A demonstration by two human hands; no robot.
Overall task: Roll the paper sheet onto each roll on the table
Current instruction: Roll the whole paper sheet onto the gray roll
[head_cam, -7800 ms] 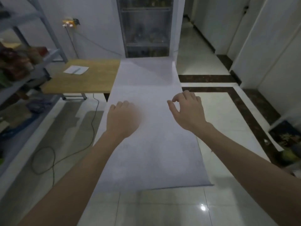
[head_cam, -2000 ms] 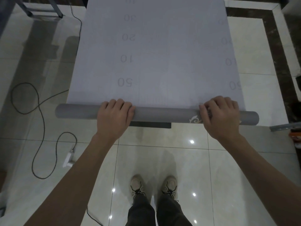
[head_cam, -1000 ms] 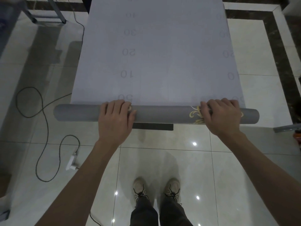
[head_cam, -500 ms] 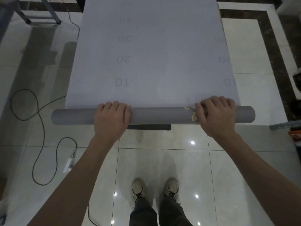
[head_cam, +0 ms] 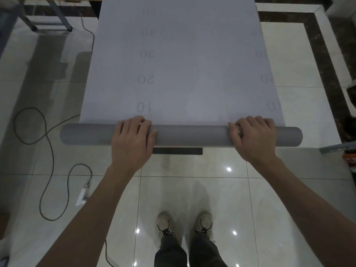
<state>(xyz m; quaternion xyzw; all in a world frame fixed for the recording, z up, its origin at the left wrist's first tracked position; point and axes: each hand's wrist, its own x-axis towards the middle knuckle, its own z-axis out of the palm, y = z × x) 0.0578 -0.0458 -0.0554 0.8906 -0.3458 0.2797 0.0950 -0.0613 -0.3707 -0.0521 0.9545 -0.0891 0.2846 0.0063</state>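
Sheet: the long pale grey paper sheet (head_cam: 183,64), faintly numbered, is stretched away over the floor.
Roll: the grey cylindrical paper roll (head_cam: 188,136) is held at the sheet's near edge.
Left hand (head_cam: 133,140): fingers are curled over the roll.
Right hand (head_cam: 254,138): fingers are curled over it likewise.
Risk: skewed, telescoped winding is likely if the hands are turned unevenly.

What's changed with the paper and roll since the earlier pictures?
The left hand and right hand left the flat paper sheet and took hold of the grey roll. The sheet has since wound on: the printed 50 vanished, the 10 nears the roll. Both grips stayed put.
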